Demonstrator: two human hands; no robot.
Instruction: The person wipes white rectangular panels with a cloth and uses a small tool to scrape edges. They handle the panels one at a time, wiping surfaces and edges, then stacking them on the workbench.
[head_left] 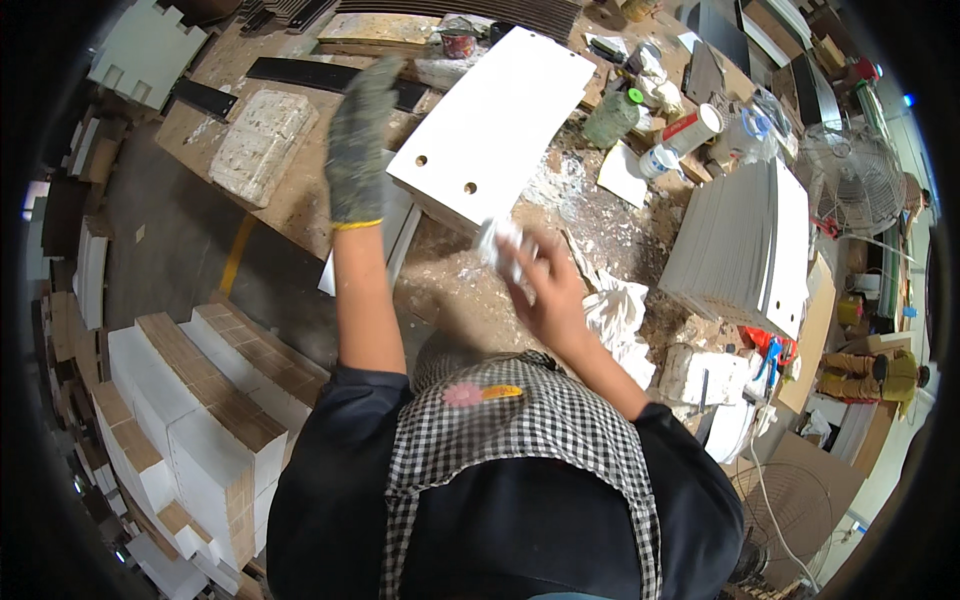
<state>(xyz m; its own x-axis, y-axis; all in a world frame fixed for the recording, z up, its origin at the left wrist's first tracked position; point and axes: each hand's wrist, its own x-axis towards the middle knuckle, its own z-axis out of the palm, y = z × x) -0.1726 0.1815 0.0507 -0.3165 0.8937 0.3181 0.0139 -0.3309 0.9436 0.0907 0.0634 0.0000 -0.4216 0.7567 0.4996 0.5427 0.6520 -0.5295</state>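
A white panel with two dark round holes near its close edge lies tilted across the workbench before me. My left hand, in a dark grey-green knitted glove with a yellow cuff, reaches along the panel's left side. Its fingers are stretched out and slightly blurred, and nothing shows in them; whether it touches the panel I cannot tell. Close to the panel's near corner is my bare right hand, its fingers bent around a crumpled white cloth. Motion smears the cloth and fingertips.
Right of the panel stand a green-capped bottle, white tubs and a stack of white panels. A white rag lies near my right forearm. A stained block sits at left, stacked boards lower left, a fan far right.
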